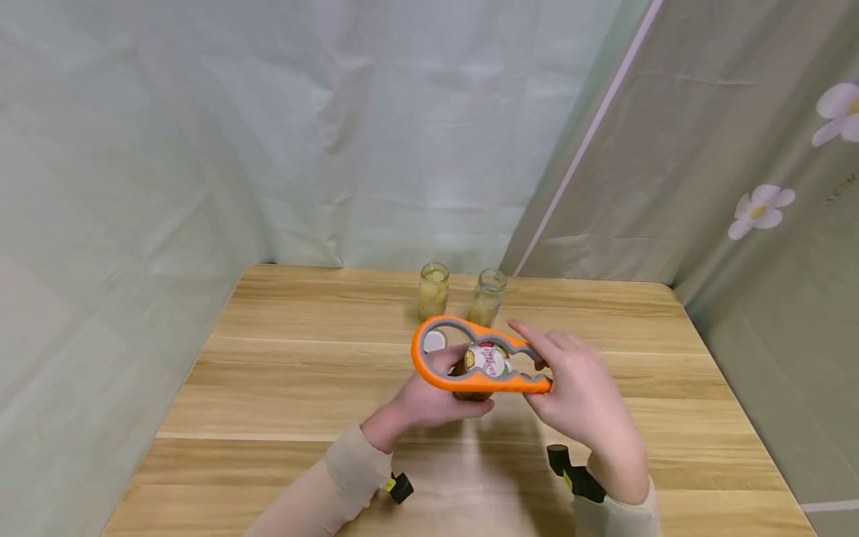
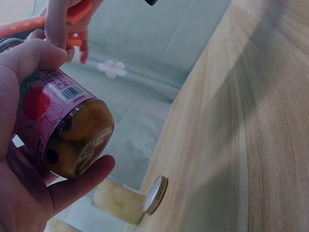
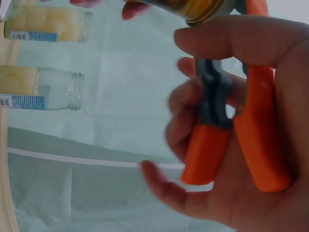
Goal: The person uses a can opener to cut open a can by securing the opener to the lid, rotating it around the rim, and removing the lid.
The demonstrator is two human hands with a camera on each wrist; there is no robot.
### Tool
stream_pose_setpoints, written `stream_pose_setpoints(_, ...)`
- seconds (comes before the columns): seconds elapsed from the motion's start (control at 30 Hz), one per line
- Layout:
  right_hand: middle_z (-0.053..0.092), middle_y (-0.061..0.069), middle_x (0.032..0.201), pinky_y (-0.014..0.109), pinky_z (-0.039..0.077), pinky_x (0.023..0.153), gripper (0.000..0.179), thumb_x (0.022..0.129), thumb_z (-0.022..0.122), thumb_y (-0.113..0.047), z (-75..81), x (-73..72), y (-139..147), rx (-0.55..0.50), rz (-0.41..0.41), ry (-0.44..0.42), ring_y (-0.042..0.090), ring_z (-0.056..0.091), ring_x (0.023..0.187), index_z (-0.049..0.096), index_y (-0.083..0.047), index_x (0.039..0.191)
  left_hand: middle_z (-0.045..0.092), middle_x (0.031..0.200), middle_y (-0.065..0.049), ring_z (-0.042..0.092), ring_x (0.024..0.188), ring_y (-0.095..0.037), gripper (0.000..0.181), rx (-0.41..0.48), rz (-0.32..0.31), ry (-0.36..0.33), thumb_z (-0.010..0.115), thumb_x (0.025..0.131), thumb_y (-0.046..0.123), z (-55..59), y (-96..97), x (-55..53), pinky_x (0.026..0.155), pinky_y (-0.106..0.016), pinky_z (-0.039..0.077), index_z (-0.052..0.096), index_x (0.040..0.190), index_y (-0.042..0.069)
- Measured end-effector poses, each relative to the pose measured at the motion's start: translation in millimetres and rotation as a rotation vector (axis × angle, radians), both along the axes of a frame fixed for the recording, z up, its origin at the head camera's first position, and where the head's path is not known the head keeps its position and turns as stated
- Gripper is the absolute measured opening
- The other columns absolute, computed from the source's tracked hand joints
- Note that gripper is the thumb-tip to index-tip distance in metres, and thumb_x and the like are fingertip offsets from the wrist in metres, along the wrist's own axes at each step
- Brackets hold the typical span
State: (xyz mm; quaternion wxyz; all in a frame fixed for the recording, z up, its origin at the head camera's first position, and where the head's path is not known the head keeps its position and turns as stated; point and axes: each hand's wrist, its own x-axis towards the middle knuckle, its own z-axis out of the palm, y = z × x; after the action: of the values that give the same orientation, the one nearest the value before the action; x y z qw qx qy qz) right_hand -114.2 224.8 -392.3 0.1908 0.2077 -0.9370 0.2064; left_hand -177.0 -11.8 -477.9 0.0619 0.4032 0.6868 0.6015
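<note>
My left hand (image 1: pixel 419 399) holds a glass jar (image 2: pixel 63 116) of brownish fruit with a pink label. Thumb and fingers wrap round its side, and the jar is tilted in the left wrist view. Over its printed lid (image 1: pixel 491 359) lies an orange and grey jar opener (image 1: pixel 429 377), with the lid between its notched arms. The right hand (image 1: pixel 584 384) grips the opener's two handles (image 3: pixel 260 150), thumb on one side and fingers curled on the other; its fingertips are blurred in the right wrist view.
Two lidless glass jars with pale fruit, a left one (image 1: pixel 433 294) and a right one (image 1: pixel 485 307), stand at the back of the wooden table (image 1: pixel 268 373). A loose lid (image 1: pixel 435 341) lies in front of the left one. Pale curtains hang behind the table.
</note>
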Motion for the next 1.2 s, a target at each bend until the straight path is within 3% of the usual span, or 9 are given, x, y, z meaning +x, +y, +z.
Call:
stream_pose_setpoints(0.17, 0.063, -0.003, 0.095, 0.05, 0.05, 0.082, 0.096, 0.072, 0.072, 0.004, -0.2, 5.7, -3, 0.079, -0.055, -0.136, 0.021, 0.059, 0.091, 0.051, -0.025, 0.161, 0.073, 0.12, 0.005, 0.069, 0.105, -0.014, 0.054, 0.008, -0.004, 0.013, 0.091, 0.082, 0.006, -4.5, 1.6, -1.3, 0.098, -0.035, 0.057, 0.069, 0.129, 0.017)
stream_pose_setpoints(0.4, 0.058, 0.001, 0.095, 0.059, 0.048, 0.088, 0.104, 0.077, 0.07, 0.001, 3.1, 11.8, -16, 0.155, -0.107, -0.199, 0.027, 0.055, 0.094, 0.035, -0.03, 0.169, 0.071, 0.124, 0.007, 0.068, 0.114, -0.016, 0.054, 0.007, 0.063, -0.059, 0.09, 0.082, 0.005, -4.5, -1.7, -1.9, 0.103, -0.038, 0.055, 0.069, 0.129, 0.02)
stream_pose_setpoints(0.6, 0.06, 0.005, 0.112, 0.07, 0.036, 0.101, 0.101, 0.086, 0.067, -0.002, 6.6, 22.0, -28, 0.17, -0.155, -0.281, 0.031, 0.053, 0.111, 0.02, -0.025, 0.173, 0.069, 0.124, 0.012, 0.065, 0.114, -0.012, 0.053, -0.094, 0.116, -0.088, 0.088, 0.085, 0.01, -3.0, -0.2, -0.3, 0.105, -0.038, 0.052, 0.067, 0.131, 0.025)
stream_pose_setpoints(0.7, 0.061, 0.007, 0.119, 0.07, 0.033, 0.102, 0.1, 0.086, 0.067, -0.003, 7.2, 28.2, -34, 0.185, -0.186, -0.282, 0.034, 0.053, 0.118, 0.021, -0.02, 0.173, 0.067, 0.123, 0.014, 0.064, 0.112, -0.011, 0.051, -0.135, 0.143, -0.08, 0.086, 0.085, 0.011, -3.8, 4.3, 2.1, 0.103, -0.037, 0.051, 0.067, 0.129, 0.027)
stream_pose_setpoints(0.93, 0.059, 0.015, 0.144, 0.08, 0.025, 0.107, 0.1, 0.083, 0.069, -0.004, 3.1, 35.6, -46, 0.247, -0.228, -0.244, 0.04, 0.051, 0.132, 0.021, -0.009, 0.171, 0.066, 0.126, 0.009, 0.064, 0.112, -0.012, 0.054, -0.074, 0.201, -0.101, 0.084, 0.083, 0.001, -0.3, 10.5, 12.1, 0.102, -0.037, 0.053, 0.067, 0.132, 0.02)
stream_pose_setpoints(1.0, 0.058, 0.017, 0.147, 0.081, 0.025, 0.107, 0.099, 0.083, 0.068, -0.005, 1.3, 35.4, -49, 0.26, -0.234, -0.23, 0.041, 0.051, 0.134, 0.022, -0.006, 0.171, 0.067, 0.125, 0.008, 0.065, 0.112, -0.011, 0.055, -0.082, 0.236, -0.109, 0.085, 0.082, 0.002, -1.2, 11.0, 13.9, 0.101, -0.037, 0.054, 0.066, 0.132, 0.018)
stream_pose_setpoints(1.07, 0.058, 0.018, 0.148, 0.081, 0.026, 0.106, 0.097, 0.084, 0.069, -0.005, 0.2, 35.1, -51, 0.267, -0.237, -0.222, 0.041, 0.051, 0.134, 0.023, -0.004, 0.17, 0.067, 0.124, 0.011, 0.066, 0.111, -0.01, 0.057, -0.094, 0.269, -0.1, 0.086, 0.081, 0.004, -9.7, 12.1, 11.7, 0.1, -0.036, 0.055, 0.065, 0.132, 0.02)
stream_pose_setpoints(1.2, 0.057, 0.018, 0.149, 0.082, 0.029, 0.104, 0.098, 0.084, 0.07, -0.002, 0.0, 32.7, -53, 0.255, -0.235, -0.223, 0.042, 0.051, 0.134, 0.024, -0.005, 0.17, 0.069, 0.122, 0.011, 0.067, 0.109, -0.01, 0.058, -0.086, 0.31, -0.08, 0.087, 0.079, 0.004, -9.3, 11.9, 11.5, 0.098, -0.036, 0.056, 0.065, 0.13, 0.019)
